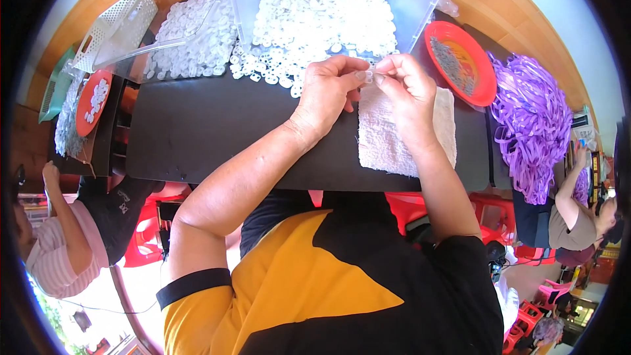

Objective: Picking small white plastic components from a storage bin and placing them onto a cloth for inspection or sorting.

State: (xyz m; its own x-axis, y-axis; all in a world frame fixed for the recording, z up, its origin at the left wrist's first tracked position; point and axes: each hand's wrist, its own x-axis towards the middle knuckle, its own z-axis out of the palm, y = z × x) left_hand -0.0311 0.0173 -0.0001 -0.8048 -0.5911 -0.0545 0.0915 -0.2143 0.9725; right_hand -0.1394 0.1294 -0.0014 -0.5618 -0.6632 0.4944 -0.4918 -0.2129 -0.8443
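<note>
A small white piece point(369, 77) is pinched by the left hand point(332, 85) and the right hand point(411, 91), its shape hard to tell. A pale cloth point(388, 141) is spread on the dark table point(210, 121).

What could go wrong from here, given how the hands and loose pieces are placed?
The small pale piece pinched between the fingertips of the left hand and right hand could slip, since little of it is gripped. If dropped, it might get lost among the similar white pieces piled just beyond. The red bowl with grey pieces sits near the right hand, so a careless sweep might knock it.
</note>
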